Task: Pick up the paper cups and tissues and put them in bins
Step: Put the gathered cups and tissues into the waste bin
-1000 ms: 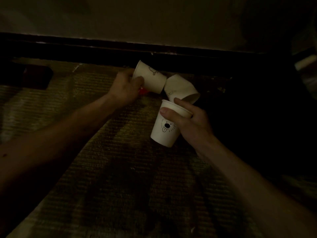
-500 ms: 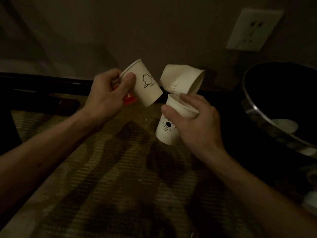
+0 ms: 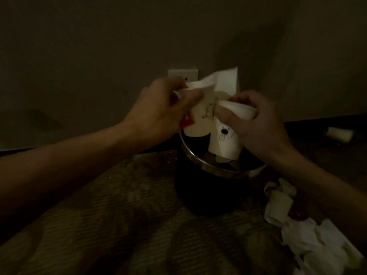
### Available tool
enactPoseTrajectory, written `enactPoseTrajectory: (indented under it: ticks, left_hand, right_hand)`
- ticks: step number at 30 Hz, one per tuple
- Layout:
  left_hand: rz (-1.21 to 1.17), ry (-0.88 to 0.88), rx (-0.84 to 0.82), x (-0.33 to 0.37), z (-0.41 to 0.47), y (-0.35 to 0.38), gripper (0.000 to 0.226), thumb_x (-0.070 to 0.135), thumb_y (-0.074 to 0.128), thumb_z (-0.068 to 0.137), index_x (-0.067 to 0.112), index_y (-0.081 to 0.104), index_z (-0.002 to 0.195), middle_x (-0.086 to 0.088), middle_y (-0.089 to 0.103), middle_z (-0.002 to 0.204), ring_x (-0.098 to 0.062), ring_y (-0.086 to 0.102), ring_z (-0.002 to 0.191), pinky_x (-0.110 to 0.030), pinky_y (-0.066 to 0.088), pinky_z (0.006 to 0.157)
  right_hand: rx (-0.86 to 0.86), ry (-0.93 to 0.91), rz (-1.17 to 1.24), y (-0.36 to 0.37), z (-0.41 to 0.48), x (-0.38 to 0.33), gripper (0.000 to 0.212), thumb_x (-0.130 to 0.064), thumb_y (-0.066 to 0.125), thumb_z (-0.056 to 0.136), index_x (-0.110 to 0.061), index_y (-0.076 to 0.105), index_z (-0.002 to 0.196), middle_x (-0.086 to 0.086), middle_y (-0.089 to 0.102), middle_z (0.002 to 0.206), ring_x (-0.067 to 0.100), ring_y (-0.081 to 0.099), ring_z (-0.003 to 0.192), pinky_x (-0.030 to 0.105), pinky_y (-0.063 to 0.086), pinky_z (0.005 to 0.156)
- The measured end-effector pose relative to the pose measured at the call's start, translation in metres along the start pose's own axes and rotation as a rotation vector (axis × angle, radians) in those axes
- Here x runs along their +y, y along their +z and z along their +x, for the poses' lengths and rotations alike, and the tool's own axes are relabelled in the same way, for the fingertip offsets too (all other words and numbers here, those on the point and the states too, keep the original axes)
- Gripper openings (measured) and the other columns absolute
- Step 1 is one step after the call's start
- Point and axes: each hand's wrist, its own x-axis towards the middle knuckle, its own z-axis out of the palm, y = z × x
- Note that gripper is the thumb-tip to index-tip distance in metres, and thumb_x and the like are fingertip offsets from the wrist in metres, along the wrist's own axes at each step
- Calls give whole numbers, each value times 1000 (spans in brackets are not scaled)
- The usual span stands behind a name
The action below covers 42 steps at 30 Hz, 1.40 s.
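My left hand (image 3: 164, 108) grips a white paper cup with a line drawing (image 3: 200, 120) and a small red item (image 3: 187, 122). My right hand (image 3: 256, 124) grips a paper cup with a dog face (image 3: 222, 141) by its rim, and a third white cup (image 3: 226, 82) sticks up behind it. All three cups hang over the open mouth of a black bin with a metal rim (image 3: 208, 167). Something pale lies inside the bin. Crumpled white tissues (image 3: 309, 233) lie on the carpet right of the bin, under my right forearm.
The room is dark. A white wall socket (image 3: 182, 74) sits behind my left hand. A pale cylindrical object (image 3: 339, 133) lies on the dark floor at the far right. Patterned carpet fills the foreground, and a small red item (image 3: 297, 214) lies among the tissues.
Both hands carried the cups rightward from the carpet to above the bin. The view turned with them, so the bin now sits under the cups and the tissues came into sight.
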Motion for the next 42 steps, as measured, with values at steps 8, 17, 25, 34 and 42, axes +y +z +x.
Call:
enactPoseTrajectory:
  ticks: [8,17,25,34,42]
  left_hand:
    - [373,-103,-159,-28,40,65,19,39,50,99,25,60,90,9,66,82,1,64,70,-11,47,51]
    - [671,-194,-383,-63,61,91,24,35,46,101,24,67,97,3,65,97,-12,59,83,-27,45,73]
    - [893,-53,-419,-4,53,104,17,30,53,97,25,67,107,-2,68,105,-16,61,88,-33,49,75]
    - [393,74,-998,38,-35,240,9,41,60,86,37,59,78,27,61,73,6,59,67,-12,43,58]
    - [380,124,-1290,-44,-117,366,49,52,54,80,30,60,123,9,64,114,-7,58,103,-8,30,70]
  right_hand:
    - [-332,152,-270,-28,13,63,50,-68,54,78,-24,64,101,-5,65,99,11,63,87,34,52,67]
    - [-653,-50,-610,-47,10,81,61,-68,42,89,-32,41,139,2,53,137,23,55,117,31,44,80]
    - [-274,-353,-325,-94,-22,81,24,-32,58,94,-15,70,104,0,69,98,13,64,86,38,52,72]
    - [-466,190,-404,-176,-130,128,18,-36,65,86,-27,68,101,-21,58,78,-5,56,71,9,40,61]
    - [-414,862,-376,-204,-272,188,38,-30,70,86,-18,62,121,2,66,113,21,62,103,31,48,89]
